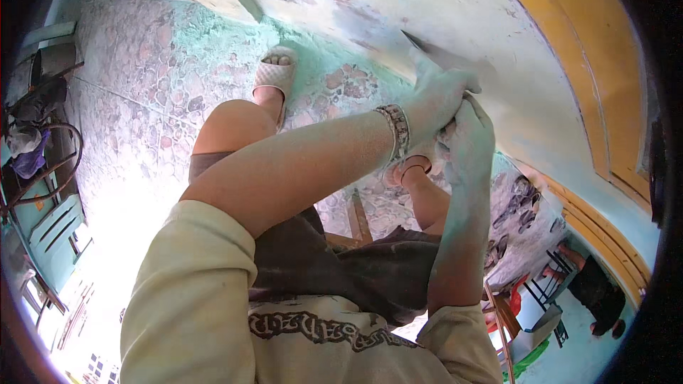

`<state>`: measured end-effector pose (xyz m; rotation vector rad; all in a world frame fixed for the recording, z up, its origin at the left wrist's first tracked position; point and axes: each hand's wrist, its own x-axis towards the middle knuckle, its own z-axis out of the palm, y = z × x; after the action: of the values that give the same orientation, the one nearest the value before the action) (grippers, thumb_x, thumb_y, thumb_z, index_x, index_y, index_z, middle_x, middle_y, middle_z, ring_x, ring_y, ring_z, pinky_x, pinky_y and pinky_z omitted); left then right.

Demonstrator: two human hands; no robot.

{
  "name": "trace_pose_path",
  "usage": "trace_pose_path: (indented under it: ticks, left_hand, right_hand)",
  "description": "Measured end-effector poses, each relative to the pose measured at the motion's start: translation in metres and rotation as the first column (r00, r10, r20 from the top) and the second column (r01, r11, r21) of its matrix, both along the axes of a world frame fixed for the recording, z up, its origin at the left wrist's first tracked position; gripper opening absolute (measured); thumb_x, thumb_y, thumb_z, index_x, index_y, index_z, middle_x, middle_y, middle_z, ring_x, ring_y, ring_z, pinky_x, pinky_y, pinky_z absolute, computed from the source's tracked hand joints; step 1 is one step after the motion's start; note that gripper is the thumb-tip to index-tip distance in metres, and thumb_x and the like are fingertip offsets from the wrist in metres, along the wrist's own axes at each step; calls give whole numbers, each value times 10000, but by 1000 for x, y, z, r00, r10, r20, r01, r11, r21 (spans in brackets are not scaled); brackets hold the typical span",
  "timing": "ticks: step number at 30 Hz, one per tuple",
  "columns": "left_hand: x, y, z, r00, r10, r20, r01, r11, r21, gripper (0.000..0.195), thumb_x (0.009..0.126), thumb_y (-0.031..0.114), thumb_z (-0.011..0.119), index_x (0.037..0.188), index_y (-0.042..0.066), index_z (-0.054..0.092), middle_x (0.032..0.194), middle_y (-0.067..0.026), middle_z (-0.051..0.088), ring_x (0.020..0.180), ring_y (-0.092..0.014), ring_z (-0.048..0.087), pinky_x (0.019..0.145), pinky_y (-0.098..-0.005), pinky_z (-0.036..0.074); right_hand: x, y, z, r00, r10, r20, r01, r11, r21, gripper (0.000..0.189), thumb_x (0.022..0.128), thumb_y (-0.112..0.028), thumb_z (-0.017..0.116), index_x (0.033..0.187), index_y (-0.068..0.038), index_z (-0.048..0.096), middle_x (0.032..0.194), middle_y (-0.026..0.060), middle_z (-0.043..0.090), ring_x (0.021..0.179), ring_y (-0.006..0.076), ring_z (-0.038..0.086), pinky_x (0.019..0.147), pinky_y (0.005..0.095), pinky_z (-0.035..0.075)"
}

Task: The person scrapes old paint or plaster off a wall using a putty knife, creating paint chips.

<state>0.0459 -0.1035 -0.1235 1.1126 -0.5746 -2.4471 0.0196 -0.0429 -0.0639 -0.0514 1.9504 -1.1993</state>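
Pale dust coats both my hands, which meet in front of the painted wall [453, 16]. My left hand [435, 88], with a beaded bracelet [396, 130] at the wrist, closes around a thin flat-bladed tool, probably a scraper [410, 38]. One finger stretches along the blade, whose dark pointed corner lies at the wall. Just below and touching it, my right hand [470, 130] has its fingers curled in, apparently around the tool's other end. The hands hide any handle. Faded and bare patches mark the wall.
I sit with knees apart, a wooden bar [358, 218] between my legs. Yellow wooden trim [576, 37] borders the wall. Shoes [525, 200] lie on the stone-patterned floor [144, 58]. At lower right are another person's legs [592, 282] and a metal-legged stand [555, 272]. A plastic chair [56, 237] is left.
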Motion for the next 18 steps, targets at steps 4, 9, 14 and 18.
trace_pose_path:
  ticks: [4, 9, 14, 18]
  left_hand:
    - [1, 1, -11, 998, -48, 32, 46, 997, 66, 186, 783, 192, 596, 731, 20, 546, 663, -94, 538, 553, -202, 536, 510, -337, 441]
    - [3, 4, -17, 996, -55, -64, 47, 991, -127, 186, 796, 195, 582, 732, 24, 545, 673, -90, 539, 613, -196, 540, 575, -332, 452]
    - [2, 9, -6, 998, -17, -60, 28, 981, 190, 172, 805, 181, 579, 748, 27, 528, 699, -88, 536, 638, -202, 548, 613, -343, 472]
    - [7, 6, 1, 999, 43, -25, -33, 944, 328, 139, 800, 133, 582, 749, 22, 515, 734, -92, 541, 647, -214, 564, 624, -343, 481]
  right_hand:
    - [1, -2, -7, 994, 96, 60, -92, 993, -72, 155, 927, -203, 477, 901, -81, 569, 593, -45, 443, 431, 42, 362, 361, 224, 272]
    - [-1, -2, -16, 998, 61, -8, -61, 993, -105, 155, 920, -185, 477, 899, -62, 570, 613, -17, 485, 423, 58, 401, 347, 227, 290]
    - [-7, 3, -22, 997, -6, 74, 21, 980, -198, 175, 917, -192, 477, 917, -47, 575, 628, 8, 508, 418, 72, 426, 322, 249, 282]
    - [-8, -1, -30, 996, 80, 46, -72, 986, -147, 165, 916, -170, 475, 907, -44, 581, 656, 1, 525, 468, 69, 465, 357, 239, 307]
